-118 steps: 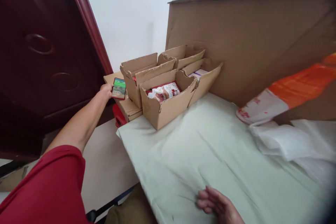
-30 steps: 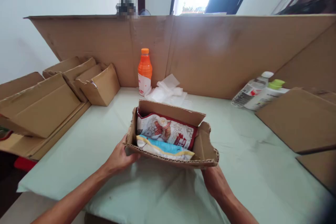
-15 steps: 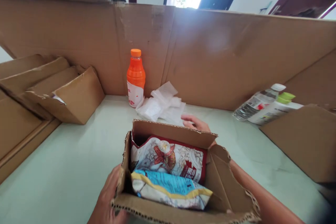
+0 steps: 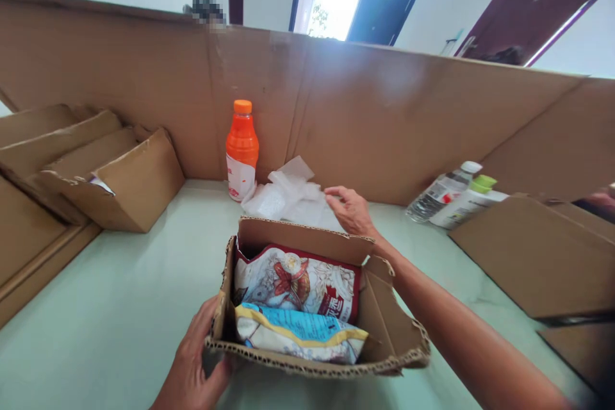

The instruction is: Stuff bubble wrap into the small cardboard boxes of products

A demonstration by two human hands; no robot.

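Note:
An open cardboard box stands in front of me, tilted a little toward me. Inside it lie a white pouch with a dark red border and, nearer to me, a blue, yellow and white packet. My left hand grips the box's left side, thumb at the near corner. Beyond the box, my right hand reaches out with its fingers apart, holding nothing. Its fingertips are at the right edge of a crumpled sheet of translucent plastic; whether they touch it I cannot tell.
An orange bottle stands left of the plastic, before a tall cardboard wall. Several cardboard boxes are at the left. At the right, a clear water bottle and a white green-capped bottle lean near another cardboard box.
My right hand has come out from behind the box toward the plastic, its fingers more spread. My left hand stays on the box. The view has shifted slightly.

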